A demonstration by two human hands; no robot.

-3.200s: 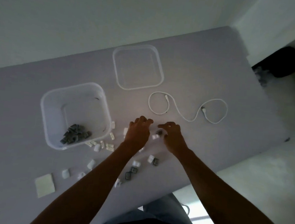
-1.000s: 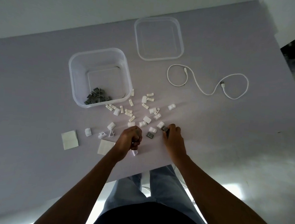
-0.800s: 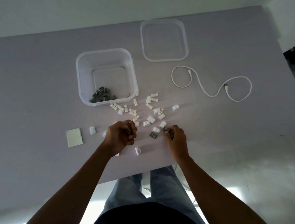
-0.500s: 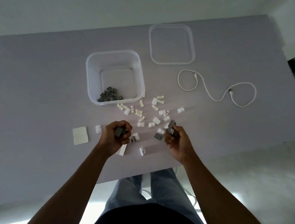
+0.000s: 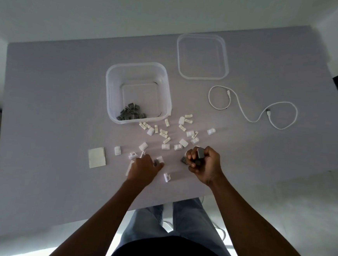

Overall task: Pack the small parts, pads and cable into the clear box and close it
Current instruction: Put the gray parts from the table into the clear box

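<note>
Two hands are at work low in the frame's centre. Your right hand [image 5: 203,164] has its fingers curled round several grey parts [image 5: 200,153], one sticking up between thumb and forefinger. Your left hand [image 5: 143,167] lies knuckles-up on the bench [image 5: 50,102], fingertips on a small dark piece [image 5: 156,163]; whether it pinches it I cannot tell.

The clear box [image 5: 137,92] stands open above centre with a heap of grey parts in its near corner; its lid [image 5: 202,56] lies apart at upper right, the white cable [image 5: 252,107] right of that. White parts [image 5: 166,136] lie scattered between box and hands, and a pad [image 5: 97,157] rests at the left.

Likely trouble: an overfull right fist could shed pieces on the carry, and your wrists may sweep the white clip [image 5: 166,177], which sits close to the near bench edge, off it. Open bench lies left of the box; approach over its near rim.
</note>
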